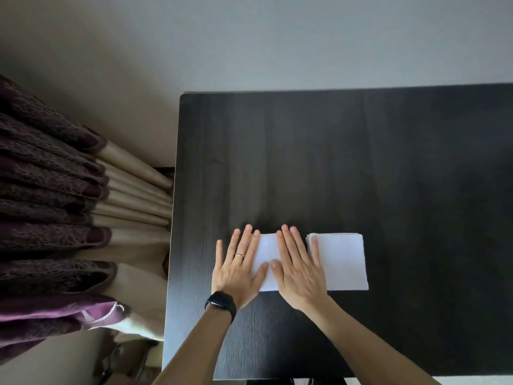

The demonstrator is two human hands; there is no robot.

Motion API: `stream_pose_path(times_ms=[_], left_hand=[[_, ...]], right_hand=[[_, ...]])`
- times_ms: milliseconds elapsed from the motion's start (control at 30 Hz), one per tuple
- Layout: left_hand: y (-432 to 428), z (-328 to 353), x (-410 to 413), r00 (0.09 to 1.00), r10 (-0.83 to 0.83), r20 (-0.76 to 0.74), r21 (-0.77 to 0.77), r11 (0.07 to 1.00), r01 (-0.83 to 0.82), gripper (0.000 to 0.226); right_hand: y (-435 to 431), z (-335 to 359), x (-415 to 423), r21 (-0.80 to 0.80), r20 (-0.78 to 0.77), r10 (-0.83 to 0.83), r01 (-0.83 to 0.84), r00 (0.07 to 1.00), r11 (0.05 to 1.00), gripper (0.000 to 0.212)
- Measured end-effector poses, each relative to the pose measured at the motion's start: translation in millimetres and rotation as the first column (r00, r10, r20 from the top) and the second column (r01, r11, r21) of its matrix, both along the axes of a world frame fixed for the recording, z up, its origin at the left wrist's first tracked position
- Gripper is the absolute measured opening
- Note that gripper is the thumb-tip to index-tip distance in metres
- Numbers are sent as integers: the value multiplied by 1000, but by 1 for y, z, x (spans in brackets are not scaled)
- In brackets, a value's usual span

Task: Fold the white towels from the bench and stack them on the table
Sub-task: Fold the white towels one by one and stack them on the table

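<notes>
No readable writing anywhere. Left hand (238,269) and right hand (298,269) lie flat, fingers spread, pressing a folded white towel (268,252) at lower centre of the black table (388,162); gripping nothing. Towel stack (341,259) touches its right side; hands hide the seam.

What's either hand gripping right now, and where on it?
Nothing gripped. Left hand and right hand lie flat, palms down, pressing the left end of the folded white towel on the table.

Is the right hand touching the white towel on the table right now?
Touching. The head view shows the right hand lying flat, palm down, on the folded white towel, fingers spread across it with no gap visible.
</notes>
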State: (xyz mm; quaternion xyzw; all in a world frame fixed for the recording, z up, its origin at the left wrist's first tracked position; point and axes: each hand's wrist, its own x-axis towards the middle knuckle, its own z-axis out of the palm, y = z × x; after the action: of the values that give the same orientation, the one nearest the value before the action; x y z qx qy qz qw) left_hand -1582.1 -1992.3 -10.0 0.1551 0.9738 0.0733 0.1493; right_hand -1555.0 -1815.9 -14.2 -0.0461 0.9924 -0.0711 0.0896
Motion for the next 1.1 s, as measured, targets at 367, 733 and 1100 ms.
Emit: stream_pose_path(times_ms=[367,733,1100], left_hand=[[30,50,18,999,-11,45,-203,979,20,61],[306,121,154,904,-419,84,-61,903,425,67],[683,250,455,387,-906,-168,328,319,889,58]], right_hand=[[79,76,64,-69,91,-222,228,971,971,64],[332,154,321,-174,5,-761,750,649,638,51],[512,261,665,-234,-384,-923,968,-10,87,50]])
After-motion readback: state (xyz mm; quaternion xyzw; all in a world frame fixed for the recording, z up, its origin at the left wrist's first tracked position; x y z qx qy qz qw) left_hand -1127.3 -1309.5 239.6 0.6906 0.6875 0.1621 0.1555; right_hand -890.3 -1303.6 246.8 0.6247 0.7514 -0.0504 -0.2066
